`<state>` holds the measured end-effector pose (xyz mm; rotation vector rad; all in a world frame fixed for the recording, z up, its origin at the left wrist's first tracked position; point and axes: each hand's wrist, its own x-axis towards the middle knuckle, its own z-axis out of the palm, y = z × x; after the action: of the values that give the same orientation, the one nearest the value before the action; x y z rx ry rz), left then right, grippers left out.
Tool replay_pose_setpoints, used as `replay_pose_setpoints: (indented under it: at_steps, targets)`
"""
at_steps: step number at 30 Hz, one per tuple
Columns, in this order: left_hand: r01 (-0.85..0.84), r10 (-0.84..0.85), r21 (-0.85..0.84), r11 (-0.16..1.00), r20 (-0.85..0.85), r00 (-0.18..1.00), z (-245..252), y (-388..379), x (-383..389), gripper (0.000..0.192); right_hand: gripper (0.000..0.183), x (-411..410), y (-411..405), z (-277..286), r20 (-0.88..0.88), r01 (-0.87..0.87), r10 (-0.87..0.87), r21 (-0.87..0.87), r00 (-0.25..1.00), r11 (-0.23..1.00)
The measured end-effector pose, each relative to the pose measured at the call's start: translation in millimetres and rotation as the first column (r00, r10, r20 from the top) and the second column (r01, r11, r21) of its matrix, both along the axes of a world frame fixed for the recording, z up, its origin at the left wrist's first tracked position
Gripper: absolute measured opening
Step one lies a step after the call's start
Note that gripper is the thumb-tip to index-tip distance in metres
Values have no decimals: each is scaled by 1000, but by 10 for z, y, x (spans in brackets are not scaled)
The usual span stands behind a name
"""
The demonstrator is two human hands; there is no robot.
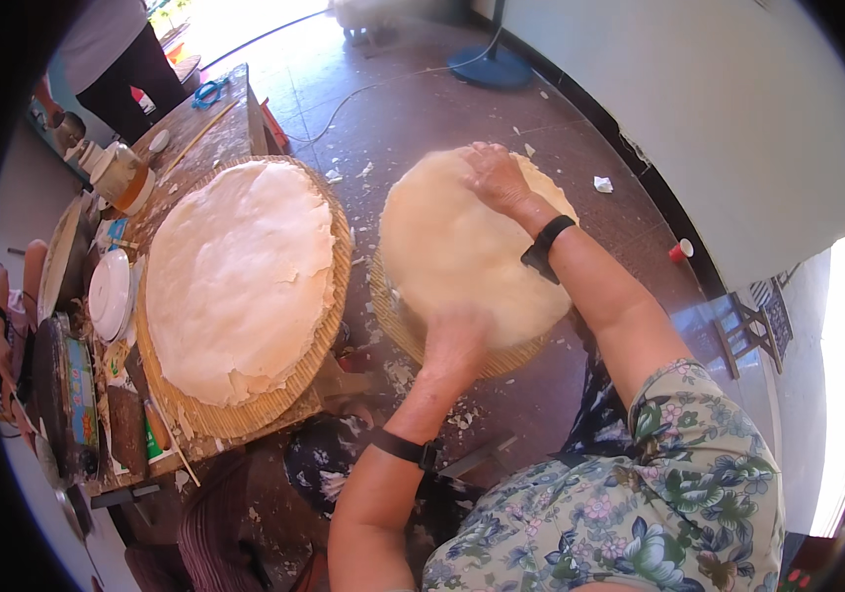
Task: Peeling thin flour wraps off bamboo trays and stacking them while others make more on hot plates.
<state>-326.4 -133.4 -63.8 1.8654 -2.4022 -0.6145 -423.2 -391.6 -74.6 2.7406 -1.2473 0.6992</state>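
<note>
In front of me a stack of thin, pale round flatbread sheets (452, 237) rests on a round woven straw mat (508, 362), low over the floor. My right hand (496, 177) touches the far edge of the sheets, fingers bent against them. Motion blurs my left hand (459, 337) at the near edge, so its grip on the sheet is unclear. To the left, a second pale stack with torn, flaky edges (241, 274) covers most of another straw mat (341, 296) at the wooden table's edge.
The wooden table (204, 140) also carries a jar of amber liquid (123, 177), white plates (109, 294), a thin stick (204, 137) and a round black griddle (56, 399). People stand or sit beyond it. A red paper cup (681, 251) and scraps lie on the floor near a blue stand base (490, 68).
</note>
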Motion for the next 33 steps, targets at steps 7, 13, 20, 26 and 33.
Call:
replay_pose_setpoints:
  at_steps: [7, 13, 20, 26, 33]
  targets:
    - [8, 6, -173, 985, 82, 997, -150, -9, 96, 48, 52, -1149, -34, 9, -111, 179, -166, 119, 980, 977]
    - [-71, 83, -160, 985, 68, 994, -92, 2, 171, 44, 56, -1462, 251, -101, -109, 197, -170, 342, 979, 919]
    - [-109, 122, -138, 984, 92, 988, -111, -66, 164, 50, 46, -1609, 291, -340, -90, 171, -148, 354, 985, 919]
    - [-116, 127, -131, 985, 85, 988, -83, -47, 297, 51, 46, -1376, 478, -88, -45, 255, -254, 316, 966, 914]
    - [-17, 50, -168, 986, 195, 980, -55, 9, 244, 53, 34, -590, 798, 790, 212, -88, 10, 362, 977, 928]
